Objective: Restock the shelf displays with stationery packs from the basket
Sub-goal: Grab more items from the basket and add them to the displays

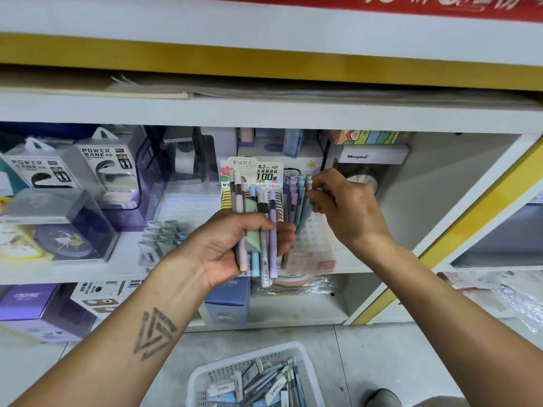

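Left hand grips a bundle of stationery packs, fingers curled round pastel pens and a carded pencil-lead pack, held upright in front of the middle shelf. Right hand pinches the top of one blue pen among purple and blue pens standing in the clear display holder on that shelf. White plastic basket sits on the floor below, with more packs inside. Power bank boxes stand at shelf left; a boxed clock at right.
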The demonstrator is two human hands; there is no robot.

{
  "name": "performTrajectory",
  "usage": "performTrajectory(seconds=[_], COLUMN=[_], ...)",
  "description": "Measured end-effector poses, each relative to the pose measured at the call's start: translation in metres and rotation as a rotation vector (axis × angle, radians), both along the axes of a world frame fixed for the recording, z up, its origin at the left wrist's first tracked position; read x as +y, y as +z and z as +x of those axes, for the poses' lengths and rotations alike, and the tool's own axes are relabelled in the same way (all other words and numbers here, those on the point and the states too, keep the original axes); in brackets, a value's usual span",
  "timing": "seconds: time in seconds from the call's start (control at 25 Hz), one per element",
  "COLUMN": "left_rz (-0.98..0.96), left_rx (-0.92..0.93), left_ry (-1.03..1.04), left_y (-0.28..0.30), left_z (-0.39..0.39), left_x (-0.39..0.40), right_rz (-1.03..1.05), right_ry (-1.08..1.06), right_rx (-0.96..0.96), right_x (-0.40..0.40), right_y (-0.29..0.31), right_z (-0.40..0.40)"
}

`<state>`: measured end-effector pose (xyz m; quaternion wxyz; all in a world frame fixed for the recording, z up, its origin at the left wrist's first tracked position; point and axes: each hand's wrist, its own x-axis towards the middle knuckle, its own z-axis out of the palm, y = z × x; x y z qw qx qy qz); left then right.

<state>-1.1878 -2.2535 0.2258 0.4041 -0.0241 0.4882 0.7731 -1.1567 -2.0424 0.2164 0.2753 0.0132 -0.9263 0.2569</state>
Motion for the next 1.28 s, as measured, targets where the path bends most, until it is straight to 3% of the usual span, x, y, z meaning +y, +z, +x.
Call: performTrajectory(seconds=[0.16,0.36,0.44,0.56,0.64,0.8,0.92,1.08,1.28], left_rz=[0.003,-0.019,-0.034,-0.031,-0.012,0.032,0.042,0.038,0.028], left_rx=[0.005,0.026,0.04,0.065,0.071,0.017,-0.015,-0.015,0.008], left_ry=[-0.007,-0.019,-0.029,-0.051,-0.071,-0.047,0.005,0.023,0.007], left_y=[0.001,0.0,-0.001,-0.001,0.0,0.002,0.005,0.007,0.008], left_z=[0.001,0.002,0.002,0.003,0.004,0.001,-0.002,-0.002,0.0], left_x=[0.0,0.001,0.002,0.004,0.005,0.003,0.0,-0.002,-0.003], right_rz=[-0.104,0.111,-0.083,-0.587,-0.716,-0.937,-0.73,-0.294,-0.178], right_ry=[0.002,0.044,0.047,0.178,0.231,0.127,0.02,0.054,0.08], right_rx=[-0.114,0.031,0.017,-0.256,-0.315,-0.067,0.08,-0.056,-0.096], right_x=[-0.001,-0.002,-0.007,-0.017,-0.022,-0.009,0.006,-0.001,-0.007], right_y=[-0.005,-0.003,0.005,0.015,0.015,0.026,0.027,0.005,-0.002], right_z=[-0.001,0.001,0.002,0.003,0.005,0.001,-0.002,0.001,0.004])
